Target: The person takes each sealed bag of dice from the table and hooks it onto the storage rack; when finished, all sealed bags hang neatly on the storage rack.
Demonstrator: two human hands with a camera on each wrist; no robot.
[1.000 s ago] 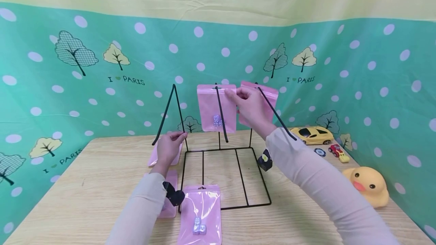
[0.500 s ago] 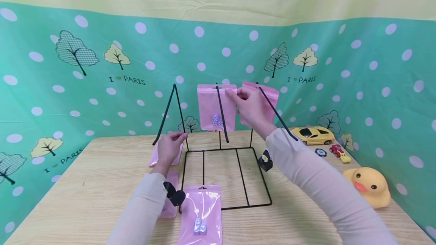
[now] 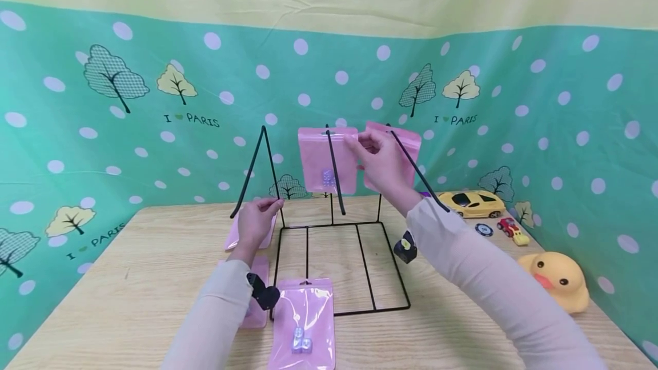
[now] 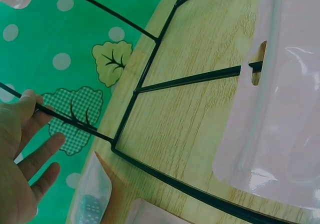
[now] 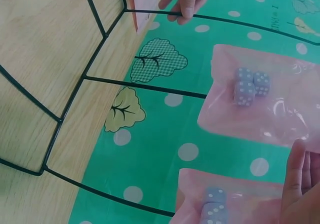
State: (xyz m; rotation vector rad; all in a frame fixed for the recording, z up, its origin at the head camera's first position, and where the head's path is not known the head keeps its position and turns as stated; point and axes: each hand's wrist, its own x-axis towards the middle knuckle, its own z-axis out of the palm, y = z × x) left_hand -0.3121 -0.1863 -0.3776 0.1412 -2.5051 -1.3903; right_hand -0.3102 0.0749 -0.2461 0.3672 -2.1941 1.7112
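Note:
A black wire rack (image 3: pixel 365 267) with three upright hooks stands on the table. My left hand (image 3: pixel 255 224) pinches its left upright between thumb and fingers. On the middle hook hangs a pink zip bag (image 3: pixel 313 159) holding several pale dice (image 5: pixel 245 86). My right hand (image 3: pixel 380 159) pinches this bag at its upper right edge, thumb in front. A second pink bag (image 3: pixel 410 140), partly behind the right hand, hangs from the right hook. The left hook carries nothing. One more pink bag with dice (image 3: pixel 303 313) lies flat at the rack's front left.
Beside the left forearm lie two other pink bags, one nearer (image 3: pixel 261 272) and one farther back (image 3: pixel 233 236). Along the right side sit a yellow toy car (image 3: pixel 473 204), a round token (image 3: pixel 484 229), a small red toy vehicle (image 3: pixel 511 230) and a yellow duck (image 3: pixel 557 284).
The lower end of the middle bag has risen slightly. My right hand has shifted a little to the right, still at the bag's edge. My left hand has stayed on the upright.

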